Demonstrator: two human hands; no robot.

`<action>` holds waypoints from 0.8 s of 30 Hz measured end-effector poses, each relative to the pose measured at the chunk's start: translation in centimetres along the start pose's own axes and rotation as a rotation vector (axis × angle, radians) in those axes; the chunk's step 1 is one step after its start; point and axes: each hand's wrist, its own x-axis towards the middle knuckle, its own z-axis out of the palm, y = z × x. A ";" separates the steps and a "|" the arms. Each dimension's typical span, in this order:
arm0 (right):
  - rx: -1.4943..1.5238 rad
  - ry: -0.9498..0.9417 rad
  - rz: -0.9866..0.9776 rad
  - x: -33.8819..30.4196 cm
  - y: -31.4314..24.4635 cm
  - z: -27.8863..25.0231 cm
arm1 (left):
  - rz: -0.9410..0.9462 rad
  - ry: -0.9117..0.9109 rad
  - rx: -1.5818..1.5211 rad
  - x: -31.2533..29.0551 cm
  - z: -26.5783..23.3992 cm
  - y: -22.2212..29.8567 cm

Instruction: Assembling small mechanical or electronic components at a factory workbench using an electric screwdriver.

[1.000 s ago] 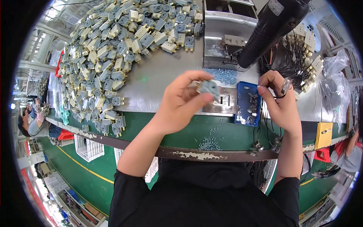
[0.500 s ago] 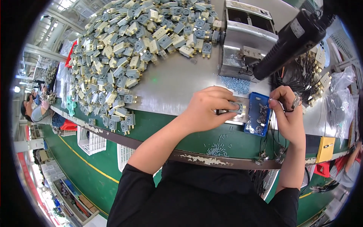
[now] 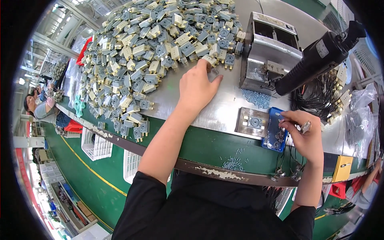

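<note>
My left hand (image 3: pixel 196 88) reaches to the near edge of a large heap of grey-and-cream plug housings (image 3: pixel 160 50), with thumb and forefinger apart and nothing seen between them. Small clear bits (image 3: pixel 215 72) lie by its fingertips. One grey plug housing (image 3: pixel 255 122) sits face up in a metal block (image 3: pixel 241 125), with no hand on it. Over the right side of a blue tray (image 3: pixel 274 111) of small metal parts, my right hand (image 3: pixel 306 132) is closed in a pinch. What it pinches is too small to make out. A metal ring (image 3: pixel 305 127) is on one of its fingers.
A black power screwdriver (image 3: pixel 308 58) slants beside a metal machine (image 3: pixel 262 56). Blue screws (image 3: pixel 256 98) lie below that machine, loose silver screws (image 3: pixel 233 163) near the front edge. Black cables (image 3: pixel 312 96) and a yellow pad (image 3: pixel 342 168) are at right. Other people sit far left and right.
My left hand has left the housing at the block and moved up and left to the heap, uncovering the block. My right hand has dipped toward the blue tray. The whole view has shifted slightly.
</note>
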 end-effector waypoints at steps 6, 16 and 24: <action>-0.141 -0.067 -0.062 0.6 -0.8 -0.6 | 0.054 -0.026 -0.148 -0.2 0.0 -0.7; 0.056 -0.107 -0.077 1.6 -0.9 0.9 | -0.109 -0.787 -1.319 -4.2 -2.6 2.1; 0.120 -0.073 -0.132 4.4 -2.4 3.4 | -0.174 -0.810 -1.523 -5.1 -1.3 3.5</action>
